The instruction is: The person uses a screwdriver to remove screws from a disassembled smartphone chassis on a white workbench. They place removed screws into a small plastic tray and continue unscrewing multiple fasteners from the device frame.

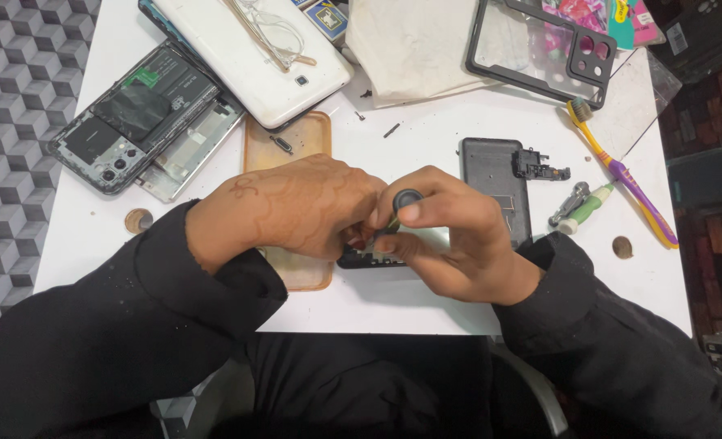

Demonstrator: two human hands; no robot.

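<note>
A: Two hands are crowding one dark phone (369, 258) at the table's (426, 305) near edge. The right hand (450, 236) is pinching a black-capped screwdriver (403, 203) over it.

B: And the left hand (296, 207) is curling closed against the phone, though what its fingertips are gripping, I can't tell. A toothbrush (621, 175) is lying well off right.

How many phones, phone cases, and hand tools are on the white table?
Phones and phone bodies: 4 (opened phone, white device, black back panel, phone under the hands)
Cases: 2 (amber, clear black-rimmed)
Tools: 3 (held screwdriver, green screwdriver, toothbrush)
Total: 9
</note>
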